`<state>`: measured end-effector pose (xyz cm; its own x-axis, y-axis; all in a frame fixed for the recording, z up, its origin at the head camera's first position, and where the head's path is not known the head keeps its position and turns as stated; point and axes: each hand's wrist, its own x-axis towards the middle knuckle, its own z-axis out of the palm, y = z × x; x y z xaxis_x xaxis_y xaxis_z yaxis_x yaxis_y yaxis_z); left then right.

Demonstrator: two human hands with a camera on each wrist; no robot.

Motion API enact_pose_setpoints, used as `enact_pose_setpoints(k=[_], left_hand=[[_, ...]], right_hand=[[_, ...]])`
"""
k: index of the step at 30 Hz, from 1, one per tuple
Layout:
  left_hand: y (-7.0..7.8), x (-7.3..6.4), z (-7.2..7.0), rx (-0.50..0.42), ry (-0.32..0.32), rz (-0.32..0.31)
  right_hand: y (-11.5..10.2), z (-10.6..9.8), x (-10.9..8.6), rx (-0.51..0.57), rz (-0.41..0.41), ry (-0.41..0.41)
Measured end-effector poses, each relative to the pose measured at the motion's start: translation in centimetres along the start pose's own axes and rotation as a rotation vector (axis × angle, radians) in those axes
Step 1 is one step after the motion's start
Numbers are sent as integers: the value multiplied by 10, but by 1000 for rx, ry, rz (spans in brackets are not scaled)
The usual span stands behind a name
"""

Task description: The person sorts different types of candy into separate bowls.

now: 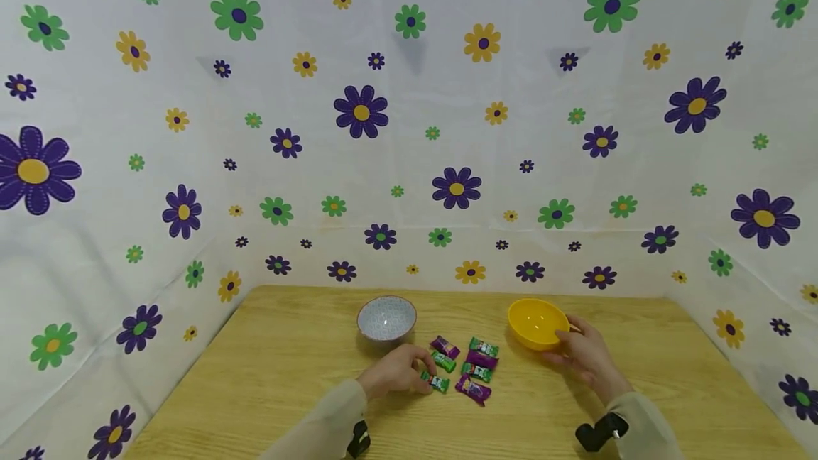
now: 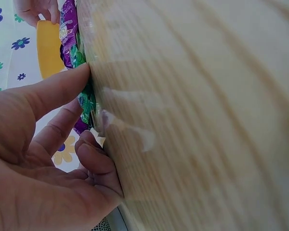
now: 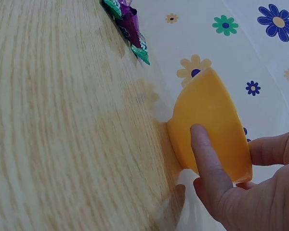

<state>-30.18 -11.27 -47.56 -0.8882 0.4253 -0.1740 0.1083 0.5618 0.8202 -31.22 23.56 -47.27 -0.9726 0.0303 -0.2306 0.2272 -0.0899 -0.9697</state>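
My left hand is low over the table at a green-wrapped candy, thumb and index finger at its left end. In the left wrist view a gap shows between thumb and index finger, with green wrapper just behind; whether they pinch it is unclear. My right hand holds a yellow bowl by its right side. The right wrist view shows one digit along the bowl's outer wall and others at the rim. The bowl's base is close to the tabletop.
A grey-blue patterned bowl with a reddish rim stands beyond my left hand. Between the bowls lie several green and purple candies, among them a purple candy. A flower-printed white cloth surrounds the wooden table.
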Motion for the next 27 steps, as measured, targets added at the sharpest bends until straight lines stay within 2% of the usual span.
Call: enact_pose_setpoints(k=[8,16,22,27], left_hand=[[0,3,1,27,21,-14],[-6,3,0,-16,0,-10],[-6,7,0,-77,11,14],[-3,12,0,-116,24,3]], right_hand=[[-2,-3,-3,13,-2,0],[0,-2,-1,43,5,-1],[1,-6,1,67,12,-2],[0,-7,2,117,24,-36]])
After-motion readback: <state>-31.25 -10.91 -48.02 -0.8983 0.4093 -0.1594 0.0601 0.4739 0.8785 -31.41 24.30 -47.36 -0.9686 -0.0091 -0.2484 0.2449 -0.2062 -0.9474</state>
